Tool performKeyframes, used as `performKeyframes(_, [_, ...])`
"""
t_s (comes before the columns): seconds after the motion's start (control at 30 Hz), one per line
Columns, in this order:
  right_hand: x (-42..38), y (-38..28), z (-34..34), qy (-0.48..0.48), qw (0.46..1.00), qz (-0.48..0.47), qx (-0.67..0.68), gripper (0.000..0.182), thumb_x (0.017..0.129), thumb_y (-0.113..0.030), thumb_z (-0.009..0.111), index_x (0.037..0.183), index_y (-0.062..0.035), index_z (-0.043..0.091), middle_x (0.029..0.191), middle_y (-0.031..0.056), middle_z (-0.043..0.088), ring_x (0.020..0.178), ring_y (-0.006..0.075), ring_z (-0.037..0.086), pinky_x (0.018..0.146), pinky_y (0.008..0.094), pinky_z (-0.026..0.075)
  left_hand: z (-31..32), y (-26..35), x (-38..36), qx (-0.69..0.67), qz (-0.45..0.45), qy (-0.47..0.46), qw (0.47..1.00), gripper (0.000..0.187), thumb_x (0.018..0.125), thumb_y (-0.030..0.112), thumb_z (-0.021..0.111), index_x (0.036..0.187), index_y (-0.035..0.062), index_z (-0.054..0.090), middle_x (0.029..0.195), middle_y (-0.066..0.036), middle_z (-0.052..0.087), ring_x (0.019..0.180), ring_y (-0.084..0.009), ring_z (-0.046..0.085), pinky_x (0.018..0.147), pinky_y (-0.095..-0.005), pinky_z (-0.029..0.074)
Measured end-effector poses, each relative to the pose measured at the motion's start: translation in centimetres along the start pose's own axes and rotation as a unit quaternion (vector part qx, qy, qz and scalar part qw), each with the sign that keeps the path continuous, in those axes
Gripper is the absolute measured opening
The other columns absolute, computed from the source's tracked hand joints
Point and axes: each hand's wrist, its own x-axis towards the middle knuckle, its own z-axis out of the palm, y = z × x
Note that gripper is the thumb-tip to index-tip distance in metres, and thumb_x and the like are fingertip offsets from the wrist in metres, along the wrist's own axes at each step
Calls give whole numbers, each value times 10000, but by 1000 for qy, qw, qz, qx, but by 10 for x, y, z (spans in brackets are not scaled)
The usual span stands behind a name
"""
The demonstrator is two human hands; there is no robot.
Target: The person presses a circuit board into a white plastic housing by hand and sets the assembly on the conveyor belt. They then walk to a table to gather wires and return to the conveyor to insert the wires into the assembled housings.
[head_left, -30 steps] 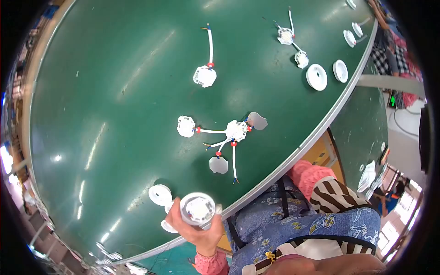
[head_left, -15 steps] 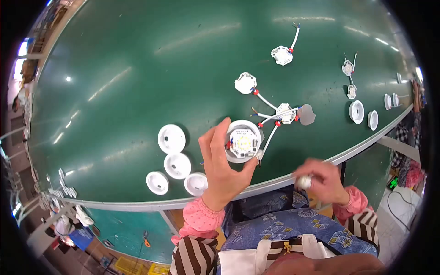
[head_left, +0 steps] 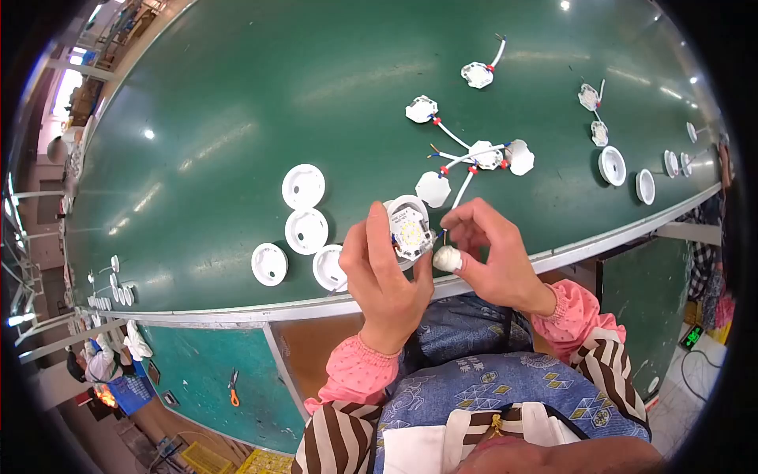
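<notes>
The left hand (head_left: 387, 276) has its grip closed around a white round cup (head_left: 409, 203) near the middle of the frame, fingers on its left side and the thumb by its lower right. Inside the cup sits a white board (head_left: 411, 233) with a cluster of yellowish dots, facing up. The right hand (head_left: 493, 253) is just beside it, its grip narrow, thumb and fingers close to the thin wire ends at the cup's right edge; whether they pinch the wire I cannot quite tell. Its thumb tip wears a white covering (head_left: 448, 258), perhaps a wrap. Both hands are above the near edge of the green desk (head_left: 237, 95). Left of the left hand lie four white cups (head_left: 303, 186), the lowest right one near its fingers. Above the right hand, a wired board (head_left: 485, 155) lies among white cables with red rings, with pale octagonal plates (head_left: 433, 189) to its lower left and right and another board (head_left: 422, 109) to its upper left. A single board with a cable (head_left: 478, 75) lies at the upper middle. Toward the right of the frame are two linked boards (head_left: 589, 97) and, below them, more round cups (head_left: 611, 166). At the lower left, orange-handled scissors (head_left: 234, 389) lie on a lower green surface (head_left: 197, 355).
</notes>
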Motion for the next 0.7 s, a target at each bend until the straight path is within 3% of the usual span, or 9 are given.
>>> performKeyframes(0.07, [-5, 4, 7, 21, 993, 49, 106, 308, 832, -48, 740, 1092, -5, 581, 823, 23, 614, 683, 60, 563, 620, 247, 481, 1, 8, -4, 47, 23, -6, 999, 847, 673, -77, 795, 1447, -16, 454, 1250, -201, 452, 1125, -345, 519, 864, -393, 495])
performKeyframes(0.2, [-10, 1, 10, 53, 984, 43, 162, 301, 840, 17, 704, 1110, -7, 574, 830, 31, 621, 681, 51, 564, 618, 224, 479, 13, 7, -17, 63, 33, -43, 997, 861, 671, -88, 792, 1458, 8, 455, 1238, -208, 456, 1044, -341, 574, 775, -395, 534])
performKeyframes(0.3, [-9, 2, 9, 77, 982, 41, 168, 305, 838, 7, 712, 1109, -6, 573, 830, 45, 637, 676, 60, 576, 609, 232, 483, 13, 8, -22, 49, 39, -35, 997, 856, 673, -85, 789, 1455, 2, 453, 1232, -206, 458, 1045, -341, 575, 787, -395, 535])
performKeyframes(0.4, [-14, 5, 8, 38, 995, 56, 75, 319, 838, 5, 718, 1118, -2, 566, 831, 61, 645, 676, 70, 592, 602, 239, 488, 9, 11, -21, 54, 20, -7, 998, 850, 672, -93, 784, 1450, 0, 456, 1228, -205, 455, 1039, -339, 581, 795, -396, 540])
performKeyframes(0.5, [-16, -1, 10, 17, 996, 48, 73, 345, 833, -16, 741, 1124, 8, 558, 829, 74, 646, 679, 84, 606, 595, 258, 496, 17, 7, -27, 89, 47, -6, 995, 831, 679, -94, 779, 1442, -6, 462, 1229, -206, 453, 1039, -339, 584, 801, -394, 543])
performKeyframes(0.7, [-12, 10, 5, 11, 962, 89, 256, 361, 826, -31, 758, 1120, 37, 562, 909, 77, 656, 769, 98, 636, 685, 264, 535, 19, 13, -29, 76, 44, 4, 996, 810, 691, -96, 779, 1433, -10, 466, 1235, -206, 454, 1052, -346, 580, 816, -400, 540])
